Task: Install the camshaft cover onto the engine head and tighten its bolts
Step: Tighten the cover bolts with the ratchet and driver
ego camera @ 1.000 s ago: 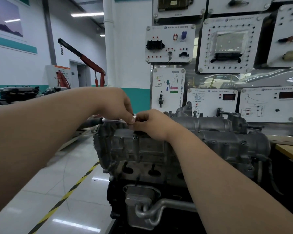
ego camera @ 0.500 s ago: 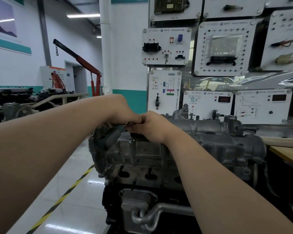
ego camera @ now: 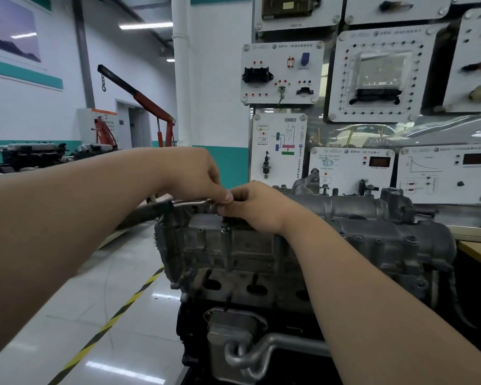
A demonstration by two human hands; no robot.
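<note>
The grey cast camshaft cover (ego camera: 358, 218) lies along the top of the engine head (ego camera: 247, 254). A ratchet wrench (ego camera: 184, 203) with a black handle and steel shaft lies level over the cover's left end. My left hand (ego camera: 197, 176) pinches the wrench at its head end. My right hand (ego camera: 258, 207) is curled over the wrench head and the bolt under it, which is hidden. Another bolt head (ego camera: 225, 229) stands on the near flange just below my hands.
Display boards (ego camera: 282, 72) with engine electrics stand right behind the engine. A wooden bench edge (ego camera: 478, 251) is at the right. At the left lies glossy floor with a yellow-black stripe (ego camera: 109, 323), a red engine crane (ego camera: 150, 107) and other engines far off.
The wrench handle swung from pointing down-left half a second ago back to level, pointing left. Both hands stay at the same bolt on the cover's left end.
</note>
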